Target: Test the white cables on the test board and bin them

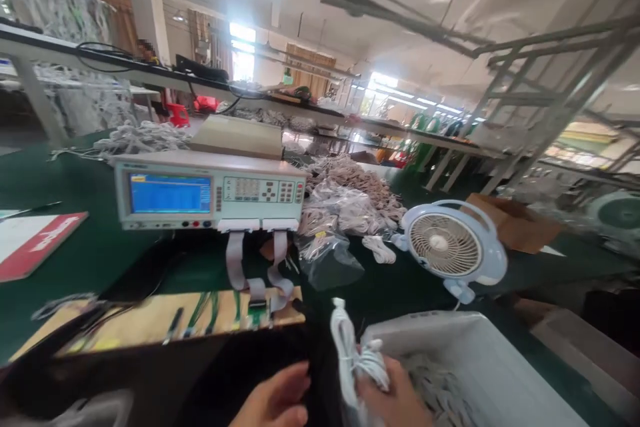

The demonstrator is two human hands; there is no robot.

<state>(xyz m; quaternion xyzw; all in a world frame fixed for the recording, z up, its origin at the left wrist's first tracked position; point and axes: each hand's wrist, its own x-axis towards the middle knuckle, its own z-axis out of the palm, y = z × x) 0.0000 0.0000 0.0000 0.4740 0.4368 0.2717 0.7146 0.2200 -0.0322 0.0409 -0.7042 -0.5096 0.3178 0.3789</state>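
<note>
Clamping firmly, the right hand (403, 397) has the coiled white cable bundle (344, 337) beside the white plastic bin (500, 360): light and bendy by its look, probably best held around the wrapped middle! The left hand (275, 397) hovers nearby, fingers apart, holding nothing.

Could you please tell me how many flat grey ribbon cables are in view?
2: a flat grey ribbon cable on the left and another ribbon cable to its right, both hanging from the front of the pale boxy instrument. Others may be hidden.
</note>
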